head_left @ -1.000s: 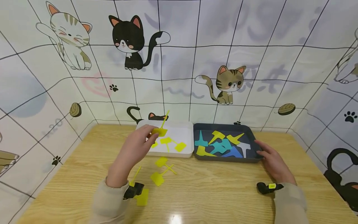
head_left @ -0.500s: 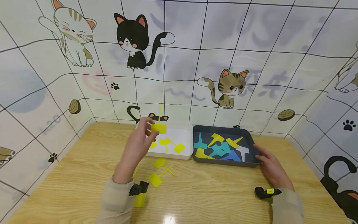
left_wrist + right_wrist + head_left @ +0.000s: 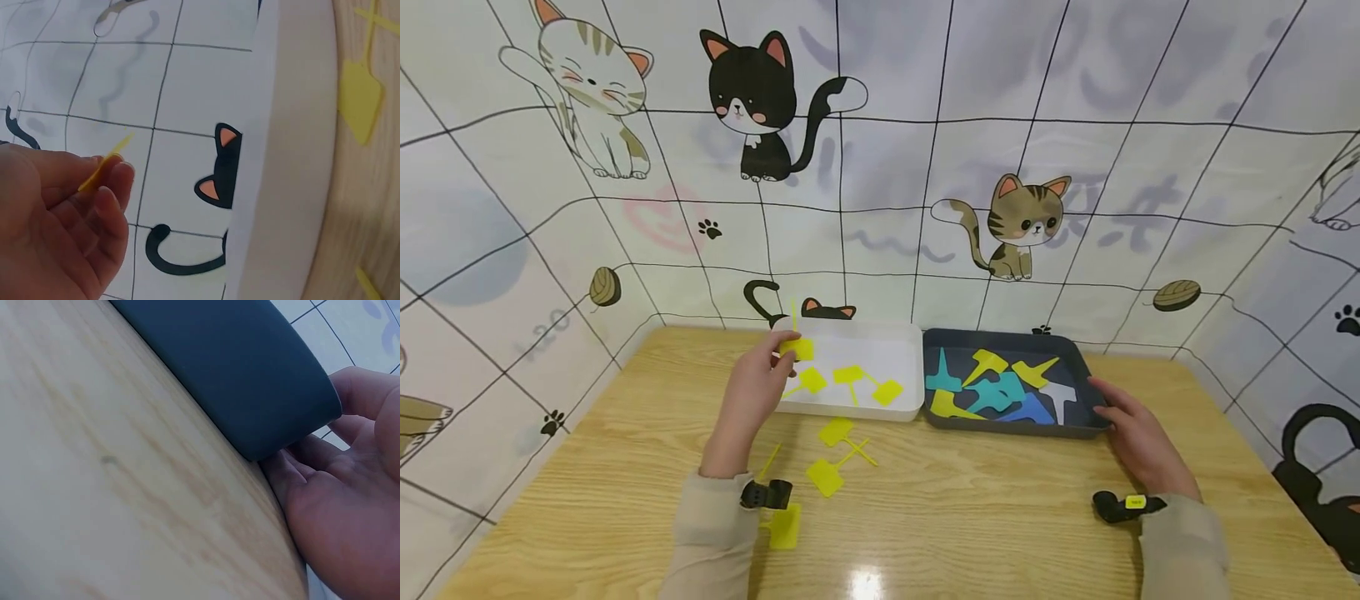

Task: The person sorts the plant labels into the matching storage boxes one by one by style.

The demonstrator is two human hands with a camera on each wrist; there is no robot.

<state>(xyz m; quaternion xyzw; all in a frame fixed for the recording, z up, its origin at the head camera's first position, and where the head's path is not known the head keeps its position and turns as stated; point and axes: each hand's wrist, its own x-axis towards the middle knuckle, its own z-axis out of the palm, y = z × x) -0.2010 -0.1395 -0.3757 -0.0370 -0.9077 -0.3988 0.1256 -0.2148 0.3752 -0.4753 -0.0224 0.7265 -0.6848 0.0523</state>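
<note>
My left hand (image 3: pixel 751 379) pinches a yellow plant label (image 3: pixel 800 348) between thumb and fingers, over the left end of the white tray (image 3: pixel 880 346). The label's square head is at the fingertips and its thin stem points up; in the left wrist view the label (image 3: pixel 100 175) shows edge-on. Several more yellow labels (image 3: pixel 848 374) lie in the white tray. My right hand (image 3: pixel 1142 437) holds the right end of the dark grey tray (image 3: pixel 1000 337). In the right wrist view its fingers (image 3: pixel 294 469) reach under the tray's corner (image 3: pixel 300 419).
T-shaped labels lie in the dark tray: teal (image 3: pixel 942 375), yellow (image 3: pixel 985 364), blue (image 3: pixel 1028 410) and white (image 3: pixel 1060 398). Several yellow labels (image 3: pixel 826 478) are on the wooden table (image 3: pixel 970 517) before the white tray. A cat-print cloth (image 3: pixel 880 167) stands behind.
My left hand has moved left with the yellow label, uncovering another label in the white tray. My right hand stays at the dark tray. The head view has shifted slightly.
</note>
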